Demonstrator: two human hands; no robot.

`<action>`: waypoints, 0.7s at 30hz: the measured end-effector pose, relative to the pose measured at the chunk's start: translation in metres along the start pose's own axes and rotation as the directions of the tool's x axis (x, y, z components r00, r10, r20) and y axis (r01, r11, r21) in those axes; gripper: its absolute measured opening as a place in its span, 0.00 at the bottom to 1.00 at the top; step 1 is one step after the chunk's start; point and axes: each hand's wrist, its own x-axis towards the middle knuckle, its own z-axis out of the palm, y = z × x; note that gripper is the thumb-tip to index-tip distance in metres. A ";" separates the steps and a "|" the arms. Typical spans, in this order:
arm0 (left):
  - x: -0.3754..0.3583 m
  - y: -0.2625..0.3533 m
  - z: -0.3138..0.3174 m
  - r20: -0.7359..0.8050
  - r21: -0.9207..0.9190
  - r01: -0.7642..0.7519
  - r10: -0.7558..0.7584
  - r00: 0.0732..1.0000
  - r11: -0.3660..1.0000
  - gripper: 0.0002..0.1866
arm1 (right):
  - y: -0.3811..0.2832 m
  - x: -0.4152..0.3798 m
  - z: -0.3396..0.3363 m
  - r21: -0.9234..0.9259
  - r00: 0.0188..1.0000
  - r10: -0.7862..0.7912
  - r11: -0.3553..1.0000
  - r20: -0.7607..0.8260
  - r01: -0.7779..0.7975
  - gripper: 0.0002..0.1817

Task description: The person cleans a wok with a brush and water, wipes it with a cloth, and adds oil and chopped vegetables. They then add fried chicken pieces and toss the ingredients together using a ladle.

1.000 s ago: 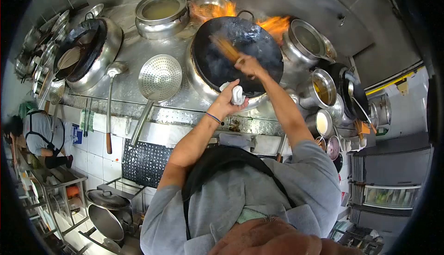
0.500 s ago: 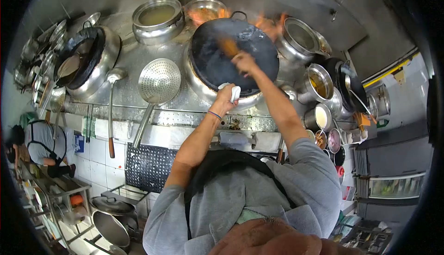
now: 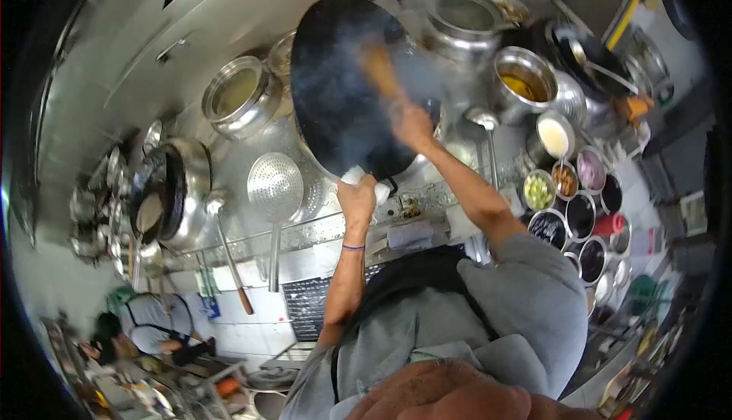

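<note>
Some white cloth (image 3: 380,194) is clamped by left fingers (image 3: 367,182) at the wok (image 3: 328,77), a blurred brush (image 3: 379,71) by right fingers (image 3: 402,113)

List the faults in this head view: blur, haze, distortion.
Head view: blur smears the tan, bamboo-like brush and the right hand; head view: pale smoke veils part of the large, round black wok; head view: wide-lens distortion bows the surroundings and the corners go dark, while the round, perforated steel strainer looks comparatively crisp.
</note>
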 end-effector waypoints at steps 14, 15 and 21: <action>-0.007 0.003 0.009 -0.041 -0.085 -0.028 0.024 0.999 0.996 0.02 | 0.044 -0.040 -0.019 0.126 0.997 0.054 0.990 0.046 -0.060 0.35; -0.006 0.007 0.010 -0.027 -0.090 -0.016 0.014 1.000 0.996 0.02 | 0.038 -0.059 -0.009 0.316 0.975 -0.127 0.947 0.181 0.065 0.36; -0.005 0.007 0.003 -0.042 -0.108 0.091 -0.096 0.995 0.990 0.02 | 0.105 -0.090 -0.079 0.164 0.804 -0.115 0.986 0.583 0.022 0.32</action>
